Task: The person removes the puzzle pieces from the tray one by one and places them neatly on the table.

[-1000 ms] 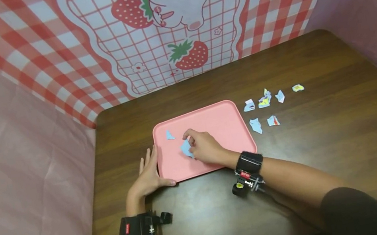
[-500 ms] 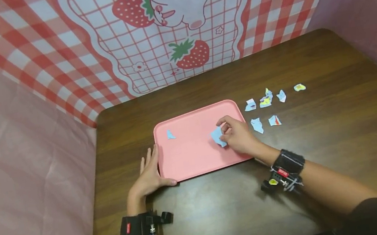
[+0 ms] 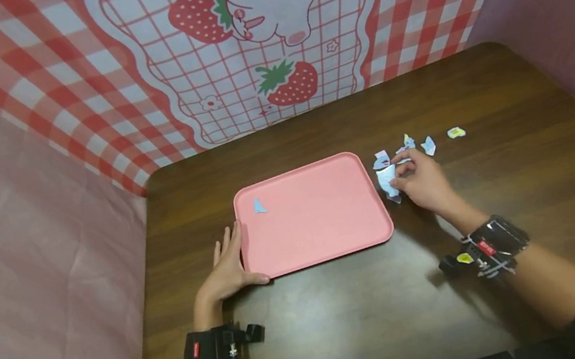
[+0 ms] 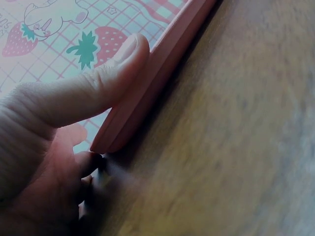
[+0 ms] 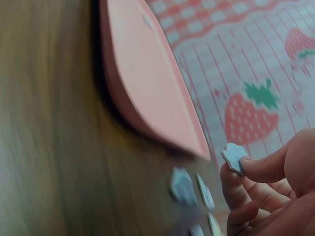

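Note:
My right hand (image 3: 423,182) pinches a light blue puzzle piece (image 3: 386,178) between thumb and fingers, to the right of the pink tray (image 3: 321,224). In the head view the piece overlaps other pieces on the table, partly covering a pale blue piece (image 3: 394,199). The right wrist view shows the held piece (image 5: 234,157) tilted at the fingertips, its thin edge visible. My left hand (image 3: 227,268) rests at the tray's near left corner, fingers spread along the left side. Its thumb (image 4: 98,88) lies straight over the rim. One small blue piece (image 3: 259,206) lies in the tray's left part.
Right of the tray on the brown table (image 3: 340,319) lie several printed pieces, including a white-and-blue one (image 3: 381,159), another (image 3: 429,146) and a yellow one (image 3: 455,132). A checked strawberry cloth (image 3: 268,41) hangs behind the table; a pink cloth (image 3: 38,251) hangs at left.
My right hand has carried the light blue piece from the middle of the tray rightward, past the tray's right rim, to over the pieces outside. The left hand has stayed at the corner.

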The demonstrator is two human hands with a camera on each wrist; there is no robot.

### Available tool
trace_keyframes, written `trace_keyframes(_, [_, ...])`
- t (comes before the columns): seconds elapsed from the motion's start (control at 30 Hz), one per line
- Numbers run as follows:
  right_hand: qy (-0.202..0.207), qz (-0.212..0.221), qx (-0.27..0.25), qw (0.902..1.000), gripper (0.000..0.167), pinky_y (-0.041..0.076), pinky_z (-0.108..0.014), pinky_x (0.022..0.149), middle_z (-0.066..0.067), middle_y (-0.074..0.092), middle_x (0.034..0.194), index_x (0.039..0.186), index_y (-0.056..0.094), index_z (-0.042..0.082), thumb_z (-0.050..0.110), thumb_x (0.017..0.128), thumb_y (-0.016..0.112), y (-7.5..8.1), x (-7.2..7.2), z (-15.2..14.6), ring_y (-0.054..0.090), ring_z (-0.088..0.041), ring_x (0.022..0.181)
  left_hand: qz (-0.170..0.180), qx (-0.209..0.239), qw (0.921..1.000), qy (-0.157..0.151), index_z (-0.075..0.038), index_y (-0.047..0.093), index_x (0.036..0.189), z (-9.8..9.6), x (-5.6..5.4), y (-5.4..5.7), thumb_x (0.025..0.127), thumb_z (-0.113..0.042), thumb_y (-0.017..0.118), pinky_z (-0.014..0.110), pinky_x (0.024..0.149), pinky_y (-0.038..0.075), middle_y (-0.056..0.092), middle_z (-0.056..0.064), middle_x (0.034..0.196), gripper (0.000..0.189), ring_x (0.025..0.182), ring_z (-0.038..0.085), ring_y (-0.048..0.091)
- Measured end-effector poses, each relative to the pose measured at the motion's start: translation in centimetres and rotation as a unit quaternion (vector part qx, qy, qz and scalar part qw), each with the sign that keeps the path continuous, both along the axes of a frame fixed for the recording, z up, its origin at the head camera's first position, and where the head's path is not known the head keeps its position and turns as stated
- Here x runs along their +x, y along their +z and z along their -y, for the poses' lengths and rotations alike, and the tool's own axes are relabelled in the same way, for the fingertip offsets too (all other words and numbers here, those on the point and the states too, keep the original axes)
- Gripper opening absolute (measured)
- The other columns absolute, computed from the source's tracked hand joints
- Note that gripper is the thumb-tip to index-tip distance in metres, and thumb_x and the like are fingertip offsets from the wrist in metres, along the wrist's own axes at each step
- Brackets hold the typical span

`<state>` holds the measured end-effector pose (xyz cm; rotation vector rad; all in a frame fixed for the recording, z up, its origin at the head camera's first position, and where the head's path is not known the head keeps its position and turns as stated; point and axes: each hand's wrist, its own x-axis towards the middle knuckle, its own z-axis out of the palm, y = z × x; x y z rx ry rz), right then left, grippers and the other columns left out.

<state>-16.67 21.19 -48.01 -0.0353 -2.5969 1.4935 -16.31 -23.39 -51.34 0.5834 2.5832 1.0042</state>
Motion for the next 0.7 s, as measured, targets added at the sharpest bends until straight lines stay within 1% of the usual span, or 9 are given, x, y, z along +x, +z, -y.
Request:
trace_keyframes(0.07, [-0.017,0.004,0.014,0.9998,0.039,0.041,-0.015,0.067,-0.011,0.068,0.081,0.118,0.053,-0.01,-0.009,0.083,0.072,0.0,0.1,-1.4,0.055,0.003,0.07,-0.001,-0.003,1.0,-0.001,-0.005,-0.002,0.162,0.0,0.0,0.0,0.067,-0.049,0.092,0.058,0.117,-0.012,-0.004,0.016,0.168,0.14,0.153,0.035,-0.013])
trace_keyframes(0.13, [-0.036,0.011,0.033,0.9988,0.04,0.04,-0.017,0.07,-0.007,0.068,0.08,0.119,0.053,-0.009,-0.006,0.084,0.073,0.0,0.1,-2.9,0.053,0.006,0.07,-0.001,-0.004,1.0,-0.001,-0.005,-0.002,0.162,0.1,-0.1,0.0,0.067,-0.049,0.092,0.058,0.117,-0.012,-0.004,0.016,0.168,0.14,0.153,0.035,-0.013])
trace_keyframes(0.27, [-0.061,0.032,0.061,0.9957,0.042,0.036,-0.025,0.077,-0.001,0.069,0.079,0.121,0.051,-0.009,-0.001,0.086,0.073,-0.2,0.2,-6.1,0.049,0.007,0.073,-0.001,-0.005,1.0,0.0,-0.004,-0.001,0.162,0.1,-0.1,0.1,0.067,-0.047,0.093,0.058,0.117,-0.013,-0.003,0.017,0.168,0.14,0.153,0.035,-0.013])
trace_keyframes(0.33, [-0.066,0.048,0.071,0.9941,0.043,0.036,-0.027,0.077,0.001,0.07,0.08,0.122,0.05,-0.008,0.002,0.087,0.074,-0.3,0.4,-7.5,0.049,0.006,0.074,-0.002,-0.005,1.0,0.002,-0.004,0.0,0.162,0.1,-0.1,0.1,0.067,-0.046,0.093,0.058,0.117,-0.012,-0.003,0.017,0.168,0.139,0.153,0.035,-0.013])
trace_keyframes(0.43, [-0.062,0.071,0.082,0.9922,0.043,0.037,-0.027,0.073,0.0,0.07,0.082,0.122,0.049,-0.008,0.004,0.089,0.073,-0.5,0.4,-9.1,0.049,0.006,0.073,-0.003,-0.006,1.0,0.003,-0.004,0.0,0.162,0.1,-0.1,0.1,0.067,-0.045,0.093,0.057,0.117,-0.012,-0.003,0.016,0.168,0.139,0.153,0.034,-0.013])
trace_keyframes(0.57, [-0.039,0.087,0.091,0.9912,0.043,0.039,-0.023,0.066,-0.011,0.072,0.086,0.124,0.051,-0.01,0.003,0.089,0.072,-0.8,0.5,-10.1,0.051,0.005,0.07,-0.002,-0.005,1.0,0.007,-0.005,0.0,0.162,0.0,-0.1,0.0,0.066,-0.045,0.093,0.057,0.117,-0.012,-0.003,0.015,0.168,0.14,0.153,0.033,-0.013])
trace_keyframes(0.63, [-0.026,0.092,0.093,0.9911,0.044,0.04,-0.022,0.063,-0.016,0.072,0.089,0.126,0.052,-0.011,0.002,0.089,0.071,-0.9,0.5,-10.2,0.053,0.003,0.069,0.0,-0.004,1.0,0.008,-0.006,0.0,0.162,0.0,-0.1,-0.1,0.066,-0.046,0.093,0.058,0.117,-0.013,-0.003,0.015,0.168,0.14,0.153,0.033,-0.013])
trace_keyframes(0.7, [-0.017,0.093,0.104,0.9901,0.043,0.04,-0.022,0.061,-0.019,0.072,0.089,0.126,0.054,-0.011,0.002,0.088,0.071,-1.2,0.4,-10.4,0.054,0.0,0.069,0.001,-0.004,1.0,0.007,-0.006,0.0,0.162,0.0,-0.1,-0.2,0.066,-0.046,0.093,0.058,0.117,-0.012,-0.003,0.015,0.168,0.14,0.153,0.033,-0.013])
